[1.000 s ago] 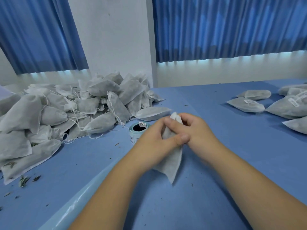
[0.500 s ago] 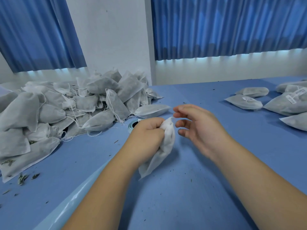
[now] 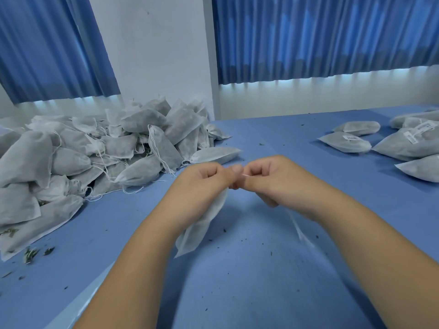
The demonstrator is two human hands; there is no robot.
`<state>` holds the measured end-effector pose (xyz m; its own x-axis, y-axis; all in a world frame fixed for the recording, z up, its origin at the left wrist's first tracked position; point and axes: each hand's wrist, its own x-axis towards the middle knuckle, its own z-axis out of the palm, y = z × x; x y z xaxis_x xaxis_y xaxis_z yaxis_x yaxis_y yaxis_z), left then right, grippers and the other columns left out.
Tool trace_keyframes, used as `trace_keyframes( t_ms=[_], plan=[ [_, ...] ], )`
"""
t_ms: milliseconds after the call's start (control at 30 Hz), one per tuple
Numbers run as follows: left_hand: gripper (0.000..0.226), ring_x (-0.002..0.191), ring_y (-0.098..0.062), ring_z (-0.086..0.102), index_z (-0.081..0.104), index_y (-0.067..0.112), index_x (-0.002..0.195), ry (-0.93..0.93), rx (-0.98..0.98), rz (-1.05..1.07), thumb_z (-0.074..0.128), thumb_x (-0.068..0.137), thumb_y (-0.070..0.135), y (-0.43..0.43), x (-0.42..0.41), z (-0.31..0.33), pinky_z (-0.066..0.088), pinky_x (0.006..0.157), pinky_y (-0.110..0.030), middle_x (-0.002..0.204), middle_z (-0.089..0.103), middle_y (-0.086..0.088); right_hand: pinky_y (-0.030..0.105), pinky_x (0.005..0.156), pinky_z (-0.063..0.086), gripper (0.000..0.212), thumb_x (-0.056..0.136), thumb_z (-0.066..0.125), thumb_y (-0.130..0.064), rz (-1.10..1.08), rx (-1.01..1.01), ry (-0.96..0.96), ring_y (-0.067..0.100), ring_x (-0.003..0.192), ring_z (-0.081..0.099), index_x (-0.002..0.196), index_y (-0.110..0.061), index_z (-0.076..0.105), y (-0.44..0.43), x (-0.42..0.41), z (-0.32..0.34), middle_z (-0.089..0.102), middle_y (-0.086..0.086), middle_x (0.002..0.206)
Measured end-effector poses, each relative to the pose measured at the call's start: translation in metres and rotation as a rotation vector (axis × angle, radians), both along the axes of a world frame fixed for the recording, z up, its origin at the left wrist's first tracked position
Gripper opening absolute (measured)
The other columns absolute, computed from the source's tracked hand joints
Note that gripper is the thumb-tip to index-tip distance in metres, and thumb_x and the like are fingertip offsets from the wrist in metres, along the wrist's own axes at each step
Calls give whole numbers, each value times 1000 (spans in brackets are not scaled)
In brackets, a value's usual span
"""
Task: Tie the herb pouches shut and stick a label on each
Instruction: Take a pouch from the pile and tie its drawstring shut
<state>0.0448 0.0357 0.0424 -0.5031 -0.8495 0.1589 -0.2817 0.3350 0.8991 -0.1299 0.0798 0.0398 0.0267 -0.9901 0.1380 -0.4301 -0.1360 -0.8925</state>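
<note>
A white herb pouch hangs from my left hand, which grips its gathered neck above the blue table. My right hand is curled right beside it, thumbs nearly touching, and pinches the pouch's thin white drawstring; a blurred length of the string trails down below that hand. The pouch's top is hidden inside my left fist.
A big heap of white pouches with loose strings fills the left of the table. Labelled pouches lie at the far right. Bits of dried herb are scattered on the cloth. Blue curtains and a white wall stand behind.
My right hand has closed from open fingers onto the string and drawn up against my left hand. The pouch has swung lower under my left fist. The label roll is now hidden.
</note>
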Motion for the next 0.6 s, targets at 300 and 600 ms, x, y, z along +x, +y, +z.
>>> trace_keyframes(
  t_ms=[300,600],
  plan=[
    [17,83,-13,71,76,22,72,14,82,-236,72,86,32,4,6,4,54,79,-23,91,77,0,20,43,24,21,91,64,-14,134,33,-160,12,46,25,73,-19,71,8,-15,11,34,-1,53],
    [30,46,-13,40,74,15,72,130,324,-171,54,95,17,5,2,8,36,48,-21,59,55,-3,17,47,29,13,88,67,-20,-121,-214,59,7,46,30,75,-19,69,6,-1,6,33,-9,49]
  ],
)
